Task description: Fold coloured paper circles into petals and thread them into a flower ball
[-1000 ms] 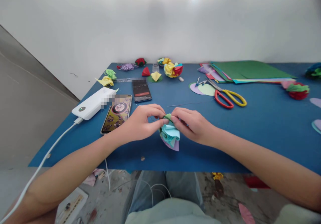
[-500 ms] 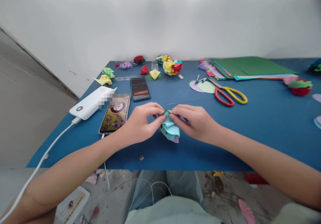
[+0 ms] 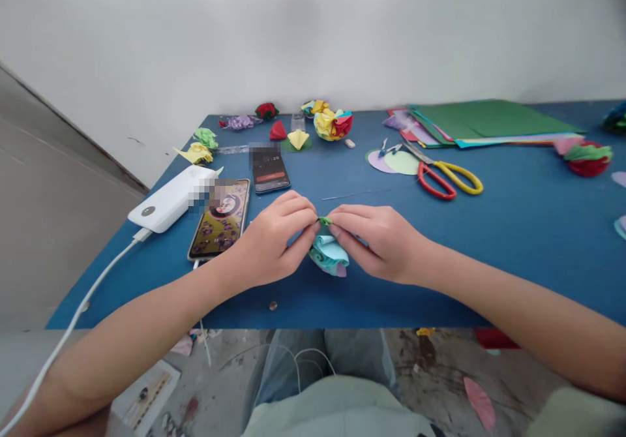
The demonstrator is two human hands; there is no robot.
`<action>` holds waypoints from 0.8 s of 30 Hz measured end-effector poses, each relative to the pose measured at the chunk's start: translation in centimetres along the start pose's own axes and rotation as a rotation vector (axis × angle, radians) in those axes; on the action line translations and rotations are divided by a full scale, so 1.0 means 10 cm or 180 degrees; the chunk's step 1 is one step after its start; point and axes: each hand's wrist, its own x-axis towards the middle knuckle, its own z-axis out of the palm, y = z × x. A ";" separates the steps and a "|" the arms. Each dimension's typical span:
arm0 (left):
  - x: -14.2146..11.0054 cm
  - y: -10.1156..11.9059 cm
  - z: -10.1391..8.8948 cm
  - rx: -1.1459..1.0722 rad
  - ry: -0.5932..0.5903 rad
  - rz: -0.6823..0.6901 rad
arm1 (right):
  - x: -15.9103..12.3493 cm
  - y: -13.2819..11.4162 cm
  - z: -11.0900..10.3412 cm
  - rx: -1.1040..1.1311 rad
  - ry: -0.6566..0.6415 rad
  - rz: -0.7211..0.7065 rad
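Observation:
Between my two hands is a ruffled flower (image 3: 328,254), light blue with green and lilac layers, apparently of paper or thin cloth. My left hand (image 3: 280,235) pinches the green edge at its top from the left. From the other side, the thumb and fingers of my right hand (image 3: 384,238) close on that same edge, tips almost meeting the left ones. The ruffles hang below the fingertips, just over the blue table (image 3: 415,300). Beyond the hands lies a thin needle (image 3: 337,197) with thread trailing right. Fingertips hide part of the pinched edge.
Scissors (image 3: 447,179) with red and yellow handles lie right of cut ovals (image 3: 402,162). Coloured sheets (image 3: 499,120) are stacked behind. At left are two phones (image 3: 220,222) (image 3: 270,171) and a white power bank (image 3: 171,199) with its cable. Finished flowers (image 3: 333,125) line the back.
The fingers have shifted on the flower's top edge, and a folded green bit now shows between the fingertips. The ruffles sit a little lower relative to the fingers. The view has tilted slightly.

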 end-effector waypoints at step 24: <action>-0.01 -0.03 -0.03 0.0141 -0.0056 0.0189 | 0.01 -0.01 0.03 0.0033 0.0310 0.0031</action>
